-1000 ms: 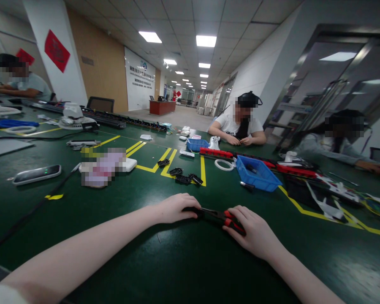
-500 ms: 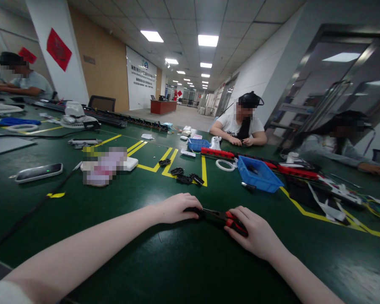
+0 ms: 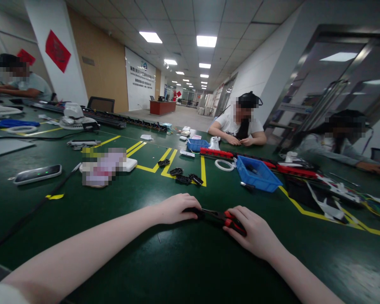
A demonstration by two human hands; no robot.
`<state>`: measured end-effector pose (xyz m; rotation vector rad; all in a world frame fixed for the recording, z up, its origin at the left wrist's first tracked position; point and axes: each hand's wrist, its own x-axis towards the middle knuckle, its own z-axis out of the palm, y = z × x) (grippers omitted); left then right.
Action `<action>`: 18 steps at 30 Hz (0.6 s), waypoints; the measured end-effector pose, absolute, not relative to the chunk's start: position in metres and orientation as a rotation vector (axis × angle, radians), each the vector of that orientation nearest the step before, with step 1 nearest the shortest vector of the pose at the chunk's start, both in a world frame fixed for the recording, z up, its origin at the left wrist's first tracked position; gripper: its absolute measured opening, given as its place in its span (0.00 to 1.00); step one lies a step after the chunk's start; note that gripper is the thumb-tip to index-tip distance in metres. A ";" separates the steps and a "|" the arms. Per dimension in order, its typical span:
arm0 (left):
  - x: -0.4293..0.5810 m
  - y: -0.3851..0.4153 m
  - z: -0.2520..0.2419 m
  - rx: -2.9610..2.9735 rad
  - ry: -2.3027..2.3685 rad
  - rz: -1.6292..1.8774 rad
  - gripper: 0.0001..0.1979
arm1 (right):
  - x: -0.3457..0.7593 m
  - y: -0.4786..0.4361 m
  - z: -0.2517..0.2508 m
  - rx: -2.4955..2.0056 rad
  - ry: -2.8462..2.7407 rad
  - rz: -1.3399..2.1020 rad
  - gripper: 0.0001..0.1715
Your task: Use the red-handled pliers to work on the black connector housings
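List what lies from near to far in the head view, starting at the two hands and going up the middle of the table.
Left hand and right hand on the red-handled pliers → black clips → yellow tape lines → small blue bin

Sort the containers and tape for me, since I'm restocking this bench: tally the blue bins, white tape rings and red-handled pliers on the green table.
Blue bins: 2, the near one and the far one.
White tape rings: 2, one beside the near bin, one far left.
Red-handled pliers: 1, gripped by the right hand, tip at the left hand.
Total: 5.
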<state>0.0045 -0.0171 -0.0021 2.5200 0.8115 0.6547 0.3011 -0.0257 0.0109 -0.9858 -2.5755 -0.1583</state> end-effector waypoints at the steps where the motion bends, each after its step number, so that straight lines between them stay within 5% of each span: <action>1: 0.004 -0.017 -0.002 2.522 0.810 0.654 0.11 | 0.302 -0.025 0.010 -0.988 -2.574 -0.174 0.17; 18: 0.003 -0.015 -0.004 2.521 0.799 0.650 0.11 | 0.304 -0.022 0.006 -0.944 -2.568 -0.360 0.19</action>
